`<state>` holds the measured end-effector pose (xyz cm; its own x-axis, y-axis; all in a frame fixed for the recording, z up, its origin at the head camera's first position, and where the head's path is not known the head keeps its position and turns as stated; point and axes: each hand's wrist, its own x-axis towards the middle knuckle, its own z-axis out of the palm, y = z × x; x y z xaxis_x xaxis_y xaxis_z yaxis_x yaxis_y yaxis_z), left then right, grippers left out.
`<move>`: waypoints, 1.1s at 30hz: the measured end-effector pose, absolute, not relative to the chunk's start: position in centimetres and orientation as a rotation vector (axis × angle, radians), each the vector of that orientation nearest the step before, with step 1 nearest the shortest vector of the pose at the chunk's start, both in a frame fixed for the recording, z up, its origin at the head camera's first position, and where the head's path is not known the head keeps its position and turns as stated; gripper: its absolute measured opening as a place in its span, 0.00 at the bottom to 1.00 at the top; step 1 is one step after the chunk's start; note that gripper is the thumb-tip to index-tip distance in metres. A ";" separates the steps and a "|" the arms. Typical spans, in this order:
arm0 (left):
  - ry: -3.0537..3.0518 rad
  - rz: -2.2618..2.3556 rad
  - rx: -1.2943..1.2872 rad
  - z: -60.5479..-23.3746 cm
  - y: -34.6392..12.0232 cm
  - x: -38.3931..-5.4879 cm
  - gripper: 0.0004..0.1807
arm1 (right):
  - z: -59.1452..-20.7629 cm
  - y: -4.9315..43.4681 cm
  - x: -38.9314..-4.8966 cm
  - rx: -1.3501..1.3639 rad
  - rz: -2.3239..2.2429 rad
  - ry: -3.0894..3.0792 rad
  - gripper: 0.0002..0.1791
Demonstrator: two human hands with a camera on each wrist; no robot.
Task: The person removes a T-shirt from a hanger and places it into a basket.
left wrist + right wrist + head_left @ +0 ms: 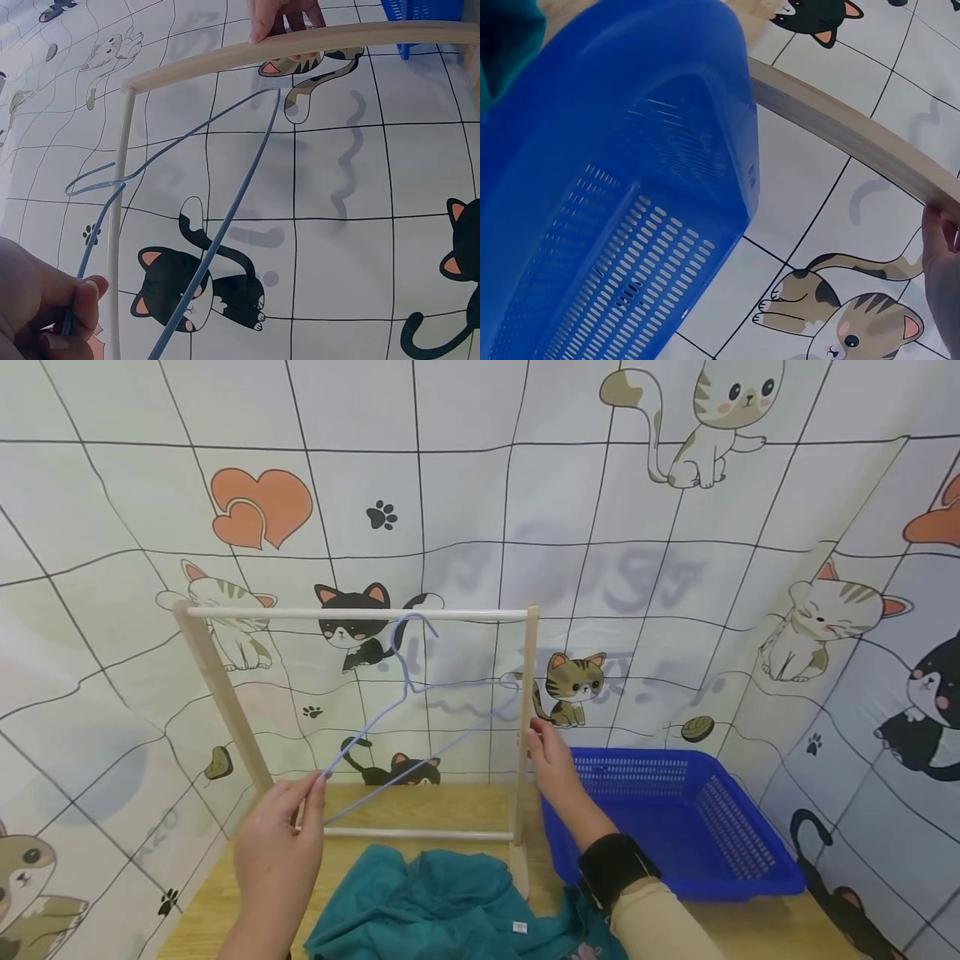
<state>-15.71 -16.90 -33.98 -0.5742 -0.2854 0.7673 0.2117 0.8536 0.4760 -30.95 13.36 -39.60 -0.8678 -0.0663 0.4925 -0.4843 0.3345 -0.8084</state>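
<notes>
A blue wire clothes hanger [367,724] is at the wooden rack [525,693], its hook crossing the top bar [300,612]. My left hand [281,835] pinches the hanger's left shoulder between thumb and fingers; the left wrist view shows this hand [52,307] at the lower left. Over on the other side, my right hand [553,760] holds the rack's right post, with the thumb and fingers at the wood in the left wrist view. Below the rack's lower bar [420,835] a teal garment [442,902] lies crumpled, a small white tag showing.
To the right of the rack, a blue plastic basket [675,827] with slotted walls stands on the wood-grain table [420,806]. A white cloth [465,493] with grid lines and printed cats hangs behind and at both sides. My right forearm passes in front of the basket's left edge.
</notes>
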 end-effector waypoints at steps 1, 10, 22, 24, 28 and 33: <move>-2.081 -0.661 0.054 -33.8 -16.8 -15.7 0.08 | -39.6 13.3 -30.9 0.494 1.539 -2.236 0.20; -2.063 -0.683 0.005 -32.1 -15.6 -17.9 0.09 | -37.8 12.9 -29.5 0.527 1.540 -2.242 0.19; -2.146 -0.748 -0.011 -32.2 -14.2 -19.8 0.10 | -39.4 12.9 -31.1 0.506 1.573 -2.246 0.22; -2.151 -0.742 -0.015 -32.4 -14.1 -19.8 0.10 | -39.4 13.0 -31.1 0.510 1.586 -2.248 0.22; -2.179 -0.716 -0.011 -32.8 -14.0 -19.7 0.10 | -38.8 13.0 -30.6 0.503 1.644 -2.259 0.22; -2.217 -0.712 -0.011 -33.3 -14.0 -19.7 0.11 | -37.1 12.8 -28.8 0.503 1.662 -2.273 0.20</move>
